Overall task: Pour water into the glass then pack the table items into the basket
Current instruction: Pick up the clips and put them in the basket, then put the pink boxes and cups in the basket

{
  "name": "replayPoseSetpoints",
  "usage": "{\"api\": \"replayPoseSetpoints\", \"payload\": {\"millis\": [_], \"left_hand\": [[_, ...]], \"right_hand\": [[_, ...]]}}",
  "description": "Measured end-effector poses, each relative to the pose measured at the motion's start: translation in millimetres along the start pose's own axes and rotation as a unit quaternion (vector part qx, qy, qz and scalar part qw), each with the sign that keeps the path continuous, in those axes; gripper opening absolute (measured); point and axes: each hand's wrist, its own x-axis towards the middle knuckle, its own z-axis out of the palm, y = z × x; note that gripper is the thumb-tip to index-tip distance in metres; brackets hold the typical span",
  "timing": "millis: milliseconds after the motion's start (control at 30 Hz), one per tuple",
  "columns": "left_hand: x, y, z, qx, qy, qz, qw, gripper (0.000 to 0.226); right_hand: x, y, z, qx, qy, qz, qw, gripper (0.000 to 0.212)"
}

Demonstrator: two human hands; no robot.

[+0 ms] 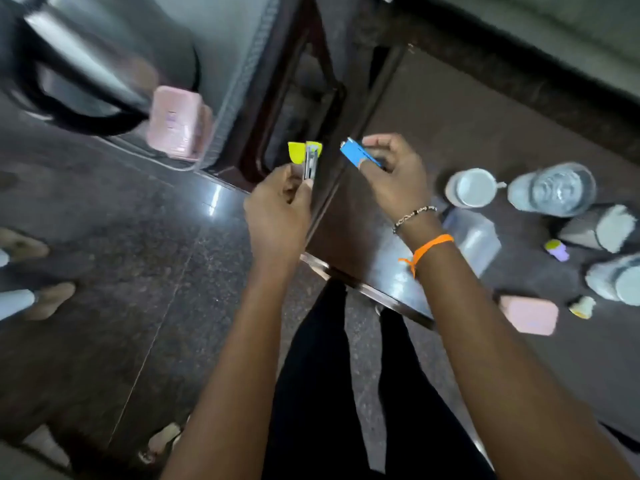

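My left hand [277,213] grips a small yellow-and-metal tool [308,159], held upright over the table's left edge. A small blue tool [360,154] is pinched in my right hand [394,174], just right of the yellow one. At upper left stands a clear basket [239,74] with a black handle, holding a pink box [176,123]. On the dark table [450,109] to the right stand a white mug [472,188] and a glass [557,188] with water in it.
A clear plastic box [474,237], a second pink box [530,315], white jars [602,230], a small purple bottle [557,250] and a small yellow item [583,307] lie on the table's right side. Other people's feet [31,271] stand on the floor at left.
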Motion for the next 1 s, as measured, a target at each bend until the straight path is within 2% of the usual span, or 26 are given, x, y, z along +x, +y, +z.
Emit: {"api": "replayPoseSetpoints", "payload": {"millis": [133,267,433,567,767,867,1000], "left_hand": [[61.0,9.5,-43.8,0.002,0.069,0.005,0.998,0.013],[126.8,25.7,-57.3,0.124,0.117,0.007,0.985,0.021],[194.6,27.1,-53.4,0.209,0.090,-0.041,0.973,0.026],[233.0,21.8,-48.0,0.245,0.058,-0.036,0.967,0.029],[255.8,28.4,-32.5,0.232,0.024,-0.055,0.971,0.027],[258.1,25.4,-31.5,0.225,0.016,-0.056,0.973,0.030],[232.6,30.4,-31.6,0.215,0.024,-0.018,0.976,0.031]], "right_hand": [[29.7,-48.8,55.8,-0.001,-0.002,-0.032,0.999,0.025],[70.1,-83.3,97.2,-0.025,0.022,-0.065,0.997,0.024],[120.2,-111.2,141.3,-0.097,0.045,-0.095,0.990,0.019],[155.0,-128.0,164.4,-0.169,0.034,-0.120,0.978,0.019],[184.6,-132.9,180.1,-0.356,-0.024,-0.122,0.926,0.028],[180.9,-135.2,171.9,-0.344,-0.030,-0.118,0.931,0.031],[144.3,-126.2,140.9,-0.214,0.010,-0.121,0.969,0.032]]}}
